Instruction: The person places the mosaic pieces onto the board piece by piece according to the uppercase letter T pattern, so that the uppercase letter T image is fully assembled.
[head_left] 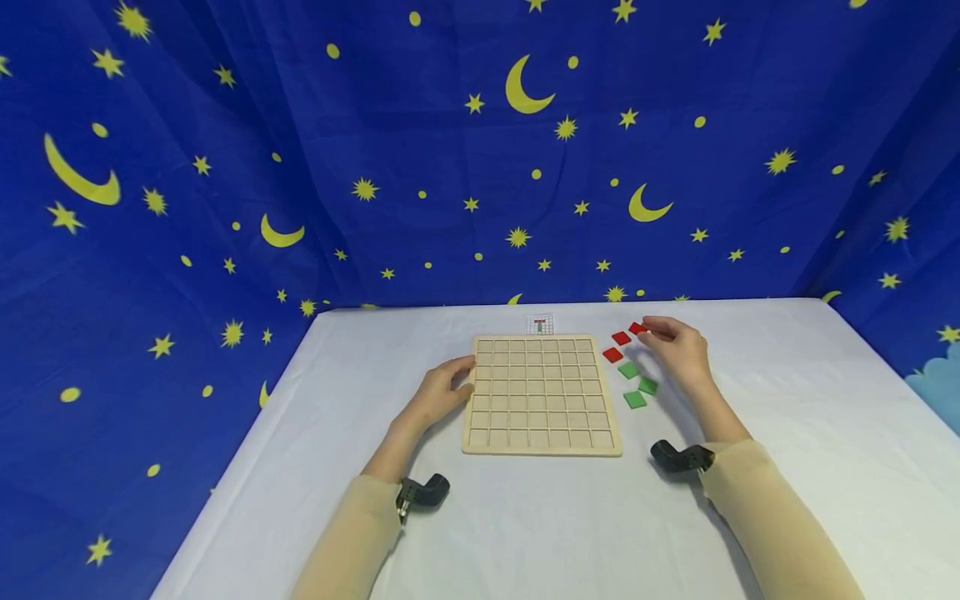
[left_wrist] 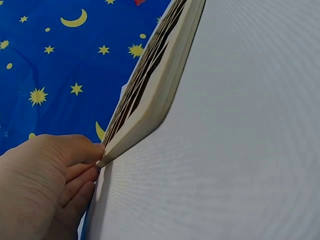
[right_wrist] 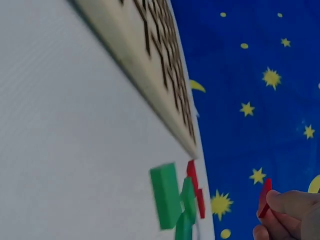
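Note:
A square wooden grid board (head_left: 542, 396), with rows of shallow square cells, lies flat on the table. My left hand (head_left: 438, 393) holds its left edge between thumb and fingers; the left wrist view shows the fingertips (left_wrist: 99, 149) on the board's rim. To the right of the board, my right hand (head_left: 681, 354) pinches a thin red square tile (right_wrist: 265, 198) between thumb and fingers, raised off the table. Close by lie two more red tiles (head_left: 621, 337), and nearer the front are three green tiles (head_left: 635, 399), two of them nearly touching.
Behind the board is a small printed card (head_left: 540, 324) showing a grid with a red and green figure. A white cloth covers the table (head_left: 540, 525). Blue curtains (head_left: 450, 150) with yellow stars and moons stand behind it and at both sides.

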